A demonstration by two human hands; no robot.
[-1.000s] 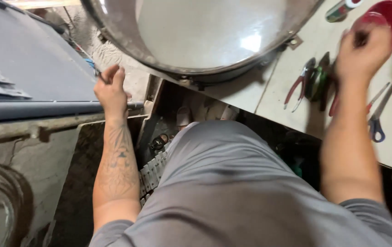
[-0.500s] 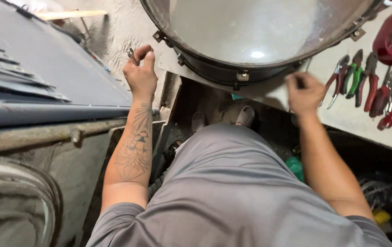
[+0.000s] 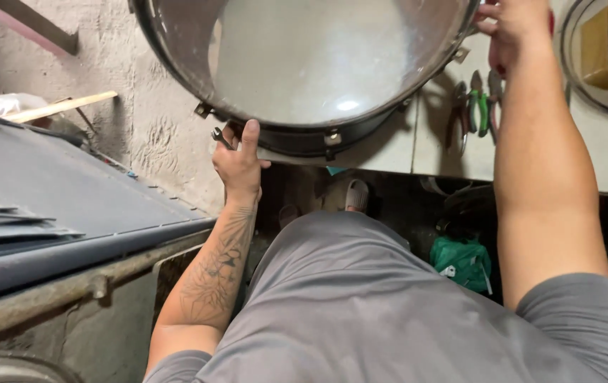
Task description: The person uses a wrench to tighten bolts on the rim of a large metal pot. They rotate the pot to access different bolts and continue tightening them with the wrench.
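The left hand (image 3: 238,157), closed on a small wrench (image 3: 220,136), braces the near rim of the drum (image 3: 318,64) overhanging the bench's (image 3: 417,152) front edge, while the right hand (image 3: 513,28) grips its far-right rim, so both should steady it evenly.

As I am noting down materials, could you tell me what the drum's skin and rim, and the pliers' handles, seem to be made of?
The drum skin looks like translucent plastic film, smooth and glossy, with a light glare spot. The rim seems dark painted metal, judging by its bolted metal lugs. The pliers have handles that look like green and red plastic or rubber; I cannot tell which.
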